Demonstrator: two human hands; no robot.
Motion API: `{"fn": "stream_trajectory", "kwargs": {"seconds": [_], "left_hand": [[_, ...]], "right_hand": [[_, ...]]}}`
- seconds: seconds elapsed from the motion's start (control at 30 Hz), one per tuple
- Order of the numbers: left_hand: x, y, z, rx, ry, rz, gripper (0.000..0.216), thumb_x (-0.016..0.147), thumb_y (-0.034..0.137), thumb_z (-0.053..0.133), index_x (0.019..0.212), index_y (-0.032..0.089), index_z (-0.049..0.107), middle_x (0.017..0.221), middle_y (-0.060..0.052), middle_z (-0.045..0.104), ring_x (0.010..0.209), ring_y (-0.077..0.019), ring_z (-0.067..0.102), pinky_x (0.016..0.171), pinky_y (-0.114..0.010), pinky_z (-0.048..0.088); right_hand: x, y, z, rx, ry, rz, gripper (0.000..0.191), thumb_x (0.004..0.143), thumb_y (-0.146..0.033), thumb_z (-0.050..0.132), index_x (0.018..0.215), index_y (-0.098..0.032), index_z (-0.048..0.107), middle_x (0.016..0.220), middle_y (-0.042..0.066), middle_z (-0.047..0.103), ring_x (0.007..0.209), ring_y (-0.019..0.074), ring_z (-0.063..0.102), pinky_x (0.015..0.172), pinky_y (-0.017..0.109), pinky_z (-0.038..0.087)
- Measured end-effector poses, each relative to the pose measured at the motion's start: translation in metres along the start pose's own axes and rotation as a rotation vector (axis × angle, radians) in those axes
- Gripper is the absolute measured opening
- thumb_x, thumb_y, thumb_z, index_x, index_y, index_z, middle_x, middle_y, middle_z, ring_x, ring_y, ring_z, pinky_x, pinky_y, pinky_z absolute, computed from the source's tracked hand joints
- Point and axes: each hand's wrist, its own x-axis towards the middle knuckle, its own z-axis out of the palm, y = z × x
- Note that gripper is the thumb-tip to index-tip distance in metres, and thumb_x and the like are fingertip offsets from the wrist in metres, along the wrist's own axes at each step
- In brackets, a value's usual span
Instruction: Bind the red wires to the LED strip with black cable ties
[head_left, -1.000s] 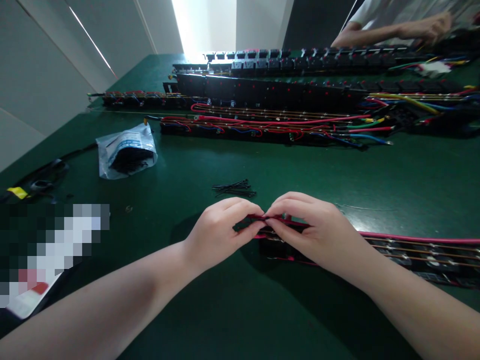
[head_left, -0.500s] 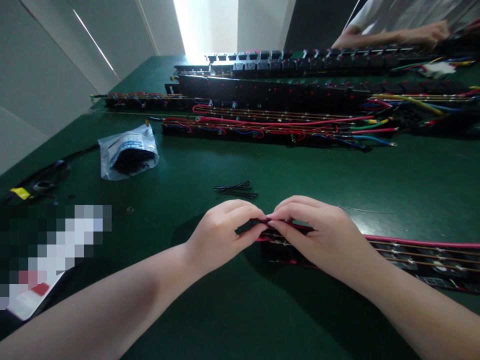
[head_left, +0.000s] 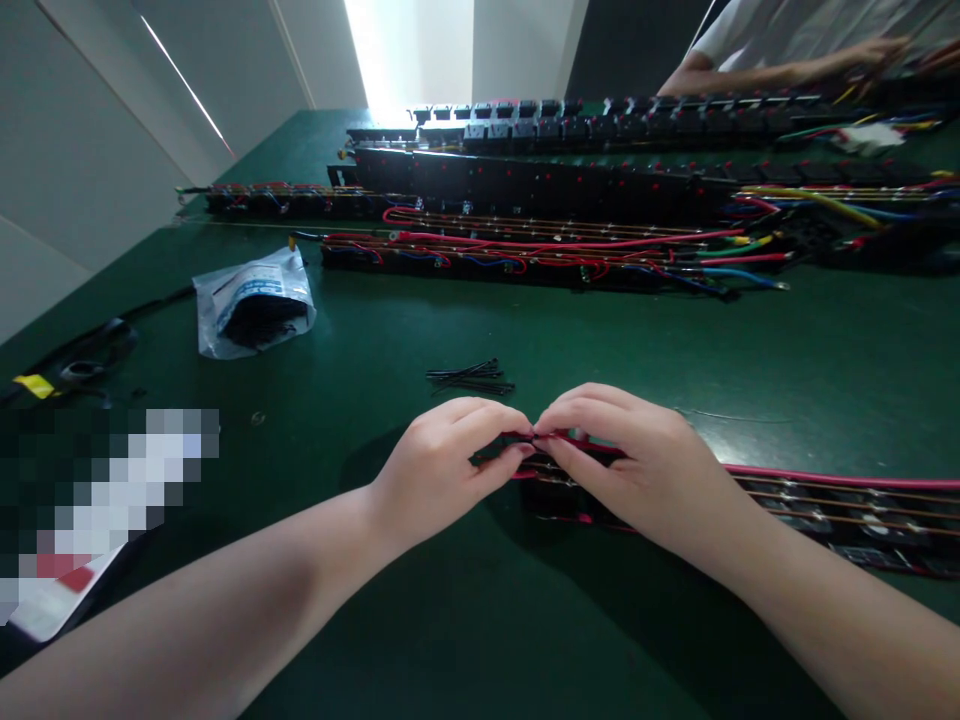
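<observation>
One left hand (head_left: 442,455), centre of frame, thumb and forefinger drawn close at the red cable (head_left: 840,481), whether gripping cannot be told; one right hand (head_left: 637,440), just right of centre, thumb and forefinger pinched on that cable, which runs along a black wired strip (head_left: 862,510) at lower right. Beyond: loose black ties (head_left: 471,377) mid-frame, a clear bag (head_left: 255,285) at left, further wired strips (head_left: 525,255) across the upper frame, and a co-worker's forearm (head_left: 757,78) at upper right.
</observation>
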Motion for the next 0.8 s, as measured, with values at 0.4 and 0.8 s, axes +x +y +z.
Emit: {"fn": "stream_trajectory", "kwargs": {"seconds": [0.4,0.8], "left_hand": [[-0.0009,0.0003,0.0002,-0.056,0.009,-0.022,0.011,0.091,0.012,0.065,0.101,0.013,0.069,0.096,-0.004,0.076,0.09,-0.0115,0.071,0.083,-0.021,0.058],[0.0001,0.0009,0.0016,-0.084,-0.003,-0.145,0.021,0.087,0.004,0.059,0.102,0.014,0.069,0.099,-0.005,0.075,0.092,-0.0122,0.07,0.084,-0.023,0.059]], "right_hand": [[-0.0022,-0.0023,0.0012,-0.034,0.014,-0.051,0.016,0.091,-0.013,0.059,0.088,-0.019,0.072,0.09,0.005,0.071,0.077,0.0138,0.067,0.064,0.024,0.055],[-0.0007,-0.0022,0.0006,-0.017,-0.046,-0.032,0.015,0.09,-0.013,0.057,0.085,-0.019,0.07,0.091,0.006,0.07,0.077,0.015,0.066,0.062,0.026,0.053]]}}
